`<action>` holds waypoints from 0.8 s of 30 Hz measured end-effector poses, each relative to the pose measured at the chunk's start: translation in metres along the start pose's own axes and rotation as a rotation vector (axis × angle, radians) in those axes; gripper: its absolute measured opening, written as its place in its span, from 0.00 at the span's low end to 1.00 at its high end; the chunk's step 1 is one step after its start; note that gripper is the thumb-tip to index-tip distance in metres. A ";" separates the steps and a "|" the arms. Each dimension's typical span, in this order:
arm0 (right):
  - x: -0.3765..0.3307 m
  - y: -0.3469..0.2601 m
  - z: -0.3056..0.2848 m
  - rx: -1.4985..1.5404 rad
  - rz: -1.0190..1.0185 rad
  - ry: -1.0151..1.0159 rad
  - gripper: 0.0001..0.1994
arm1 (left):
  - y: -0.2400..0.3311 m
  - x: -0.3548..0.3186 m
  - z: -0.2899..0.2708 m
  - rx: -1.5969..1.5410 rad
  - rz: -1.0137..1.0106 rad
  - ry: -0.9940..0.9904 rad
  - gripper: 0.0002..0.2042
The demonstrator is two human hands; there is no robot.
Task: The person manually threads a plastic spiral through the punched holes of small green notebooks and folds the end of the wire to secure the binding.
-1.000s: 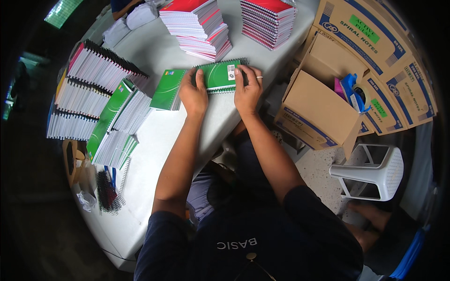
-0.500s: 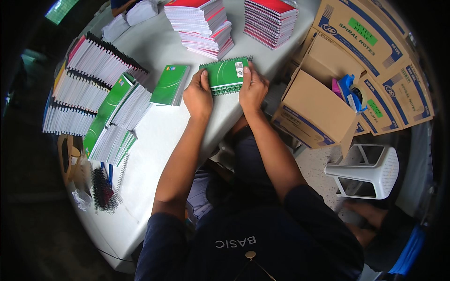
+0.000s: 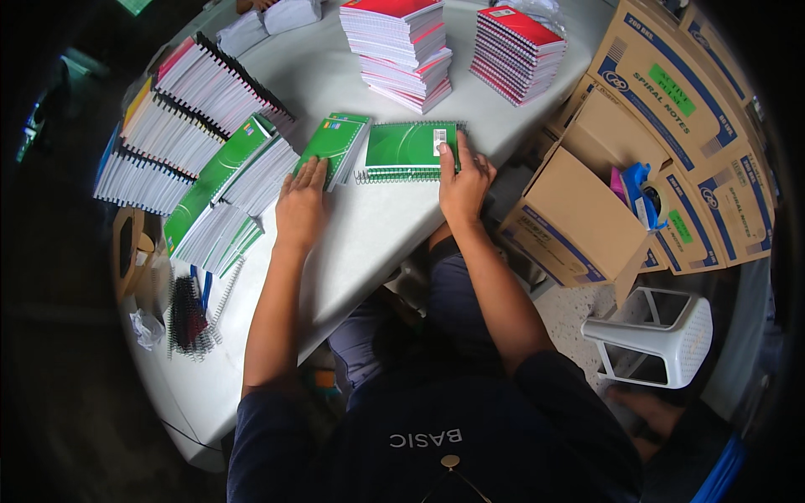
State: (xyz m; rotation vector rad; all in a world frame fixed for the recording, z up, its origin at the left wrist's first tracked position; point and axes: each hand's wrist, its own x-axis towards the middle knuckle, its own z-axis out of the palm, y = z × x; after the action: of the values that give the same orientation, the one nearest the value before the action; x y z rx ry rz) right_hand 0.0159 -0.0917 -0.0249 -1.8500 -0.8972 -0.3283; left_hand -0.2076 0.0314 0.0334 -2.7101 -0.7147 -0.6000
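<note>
A small stack of green spiral notebooks (image 3: 402, 144), wire coils along both its far and near edges, lies on the white table. My right hand (image 3: 466, 186) grips its right end, thumb over the cover by a white label and fingers round the edge. Just left of it sits a short stack of green-covered notebooks (image 3: 337, 141) with no coil visible, slightly fanned. My left hand (image 3: 303, 208) rests on the near left part of that stack, its fingers stretched out.
Red notebook stacks (image 3: 394, 42) and red spiral notebooks (image 3: 520, 59) stand at the back. Piled notebooks (image 3: 180, 126), green-covered stacks (image 3: 220, 180) and loose black coils (image 3: 189, 314) lie left. Right are an opened carton (image 3: 579, 210), further boxes (image 3: 671, 75) and a white stool (image 3: 662, 335).
My left hand has let go of the green spiral notebooks and moved left onto the neighbouring green stack. My right hand keeps its hold. The whole view has shifted slightly.
</note>
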 end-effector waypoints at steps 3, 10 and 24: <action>-0.013 -0.029 -0.024 -0.001 -0.138 0.071 0.32 | 0.010 -0.016 -0.048 -0.159 -0.517 -0.252 0.17; -0.078 -0.136 -0.043 1.262 0.330 -0.611 0.25 | 0.093 -0.057 -0.116 -0.535 -0.371 -0.030 0.24; -0.059 -0.108 -0.005 1.122 0.061 -1.107 0.10 | 0.011 -0.130 -0.065 -0.273 -0.639 -0.066 0.15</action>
State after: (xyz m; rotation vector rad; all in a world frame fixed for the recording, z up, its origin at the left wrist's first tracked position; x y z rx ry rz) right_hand -0.0999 -0.0988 0.0155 -0.8557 -1.3223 1.1480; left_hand -0.3253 -0.0542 0.0291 -2.7212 -1.6508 -0.7910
